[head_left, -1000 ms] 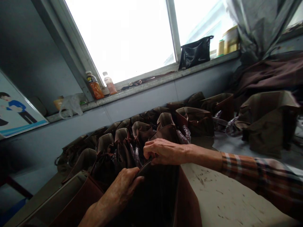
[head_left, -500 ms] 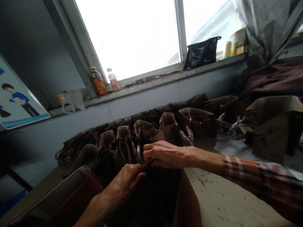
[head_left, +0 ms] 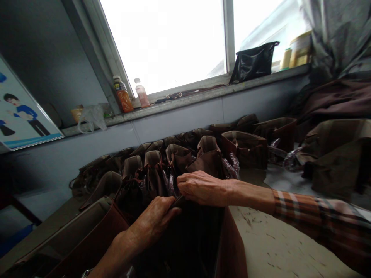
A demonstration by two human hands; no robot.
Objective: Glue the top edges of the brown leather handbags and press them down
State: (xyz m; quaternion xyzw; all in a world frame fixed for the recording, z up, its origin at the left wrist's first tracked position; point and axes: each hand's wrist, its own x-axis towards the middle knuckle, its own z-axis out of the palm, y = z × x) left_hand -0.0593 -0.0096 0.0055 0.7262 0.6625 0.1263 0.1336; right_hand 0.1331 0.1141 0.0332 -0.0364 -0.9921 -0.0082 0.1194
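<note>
A dark brown leather bag [head_left: 228, 247] stands open on the table right in front of me. My left hand [head_left: 155, 222] is closed on the near-left part of its top rim. My right hand [head_left: 203, 188] reaches in from the right in a plaid sleeve and pinches the far edge of the same rim, fingers curled. Behind the hands, several similar brown bags [head_left: 174, 158] stand packed in rows up to the wall.
A worn, marked table top [head_left: 278, 247] lies at the right. More brown bags and cloth [head_left: 333, 154] pile up at far right. The windowsill carries two drink bottles [head_left: 123, 98], a crumpled plastic bag [head_left: 91, 117] and a black pouch [head_left: 253, 61]. A poster [head_left: 20, 116] leans at left.
Both hands have kept hold of the bag's rim and drawn a little closer together. The view has shifted slightly to the left.
</note>
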